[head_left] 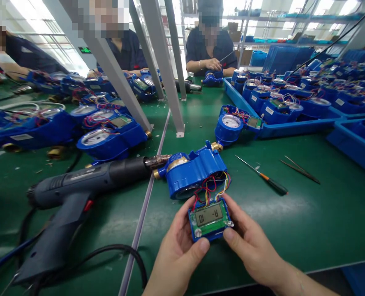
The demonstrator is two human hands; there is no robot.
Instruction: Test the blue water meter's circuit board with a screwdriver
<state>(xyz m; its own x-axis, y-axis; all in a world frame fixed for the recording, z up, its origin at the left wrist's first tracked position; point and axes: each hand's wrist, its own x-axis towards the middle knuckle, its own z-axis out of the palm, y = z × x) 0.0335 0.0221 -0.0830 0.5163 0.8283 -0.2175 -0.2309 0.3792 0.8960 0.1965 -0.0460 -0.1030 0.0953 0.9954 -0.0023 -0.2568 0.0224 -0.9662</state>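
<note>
Green bench (324, 213): both hands, left (176, 250), right (253, 242), grip display module (209, 218) near front edge.

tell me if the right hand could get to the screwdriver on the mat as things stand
Probably yes. The screwdriver lies alone on bare green mat with nothing between it and the right hand, but that hand is holding the display module and would need to let go.

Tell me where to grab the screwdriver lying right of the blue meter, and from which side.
Probably take the screwdriver by its dark handle, the thick end nearest the table's front edge, coming from above with the right hand. It lies flat on the green mat, its thin shaft pointing away to the left.
</note>
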